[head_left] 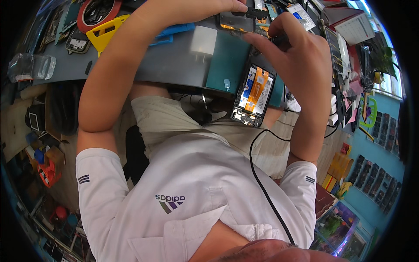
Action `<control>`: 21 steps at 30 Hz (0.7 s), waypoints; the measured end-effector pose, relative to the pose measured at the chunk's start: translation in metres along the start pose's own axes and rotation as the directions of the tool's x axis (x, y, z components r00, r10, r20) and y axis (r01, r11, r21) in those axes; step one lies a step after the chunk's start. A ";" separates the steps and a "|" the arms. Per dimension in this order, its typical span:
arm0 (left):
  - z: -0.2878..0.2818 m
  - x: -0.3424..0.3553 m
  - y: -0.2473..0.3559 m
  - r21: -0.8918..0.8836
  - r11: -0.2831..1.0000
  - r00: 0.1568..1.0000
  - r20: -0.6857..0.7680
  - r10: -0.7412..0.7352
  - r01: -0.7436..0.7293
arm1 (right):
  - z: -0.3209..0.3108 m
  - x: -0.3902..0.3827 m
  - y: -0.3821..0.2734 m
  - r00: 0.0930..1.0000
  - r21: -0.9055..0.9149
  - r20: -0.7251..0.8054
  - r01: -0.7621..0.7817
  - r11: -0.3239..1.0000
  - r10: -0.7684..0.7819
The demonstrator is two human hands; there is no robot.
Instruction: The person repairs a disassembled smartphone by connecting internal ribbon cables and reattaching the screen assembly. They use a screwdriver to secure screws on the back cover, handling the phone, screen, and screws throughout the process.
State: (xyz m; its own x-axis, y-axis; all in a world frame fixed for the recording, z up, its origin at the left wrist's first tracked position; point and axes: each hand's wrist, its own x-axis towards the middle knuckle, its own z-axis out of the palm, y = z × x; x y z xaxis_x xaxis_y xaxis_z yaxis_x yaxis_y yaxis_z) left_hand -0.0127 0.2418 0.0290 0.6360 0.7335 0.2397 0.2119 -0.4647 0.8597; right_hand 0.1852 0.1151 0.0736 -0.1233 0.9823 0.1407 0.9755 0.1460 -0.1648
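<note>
My left hand [230, 5] is at the top edge, mostly cut off; its thumb tip meets a narrow black part [255, 13], and the other fingers do not show. Below that part lies a dark phone frame [236, 22] with a gold-orange strip along its near side. My right hand [297, 39] is to the right, thumb and forefinger bent toward each other around something dark, too hidden to name. Nearer to me, an opened phone [255, 97] juts over the desk's front edge, its battery and orange flex cable [258, 89] exposed. Under it is a green mat [222, 61].
On the grey desk [170, 65] lie a white charger plug [204, 40], blue plastic tools [174, 29], a yellow plastic piece [104, 31] and a red tape roll [98, 13]. A clear plastic bag [32, 67] sits at far left. A black cable [266, 187] runs past my right arm.
</note>
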 end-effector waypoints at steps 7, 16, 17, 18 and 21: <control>-0.009 -0.004 0.003 -0.047 0.996 0.992 0.100 0.081 -0.077 | 0.003 -0.003 0.015 0.970 0.327 -0.077 0.244 0.913 -0.232; -0.021 -0.013 0.033 0.167 0.985 0.977 0.215 -0.001 -0.035 | 0.003 -0.005 -0.001 0.955 0.084 -0.206 0.236 0.968 -0.215; -0.018 -0.016 0.042 0.207 0.978 0.978 0.204 -0.044 0.001 | 0.006 -0.006 0.002 0.945 0.197 -0.223 0.285 0.938 -0.240; -0.017 -0.021 0.040 0.211 0.974 0.983 0.176 0.048 -0.086 | 0.008 -0.007 0.004 0.934 0.307 -0.243 0.330 0.893 -0.261; -0.011 -0.021 0.038 0.274 0.954 0.988 0.125 0.093 -0.124 | 0.006 -0.009 0.010 0.975 0.164 -0.130 0.201 0.966 -0.181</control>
State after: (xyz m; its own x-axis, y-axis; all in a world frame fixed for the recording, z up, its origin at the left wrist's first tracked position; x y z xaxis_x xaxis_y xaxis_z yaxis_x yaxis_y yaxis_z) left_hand -0.0263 0.2140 0.0619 0.7404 0.6198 0.2604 0.3267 -0.6702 0.6664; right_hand 0.1953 0.1085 0.0652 -0.2732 0.9159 0.2940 0.8874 0.3579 -0.2905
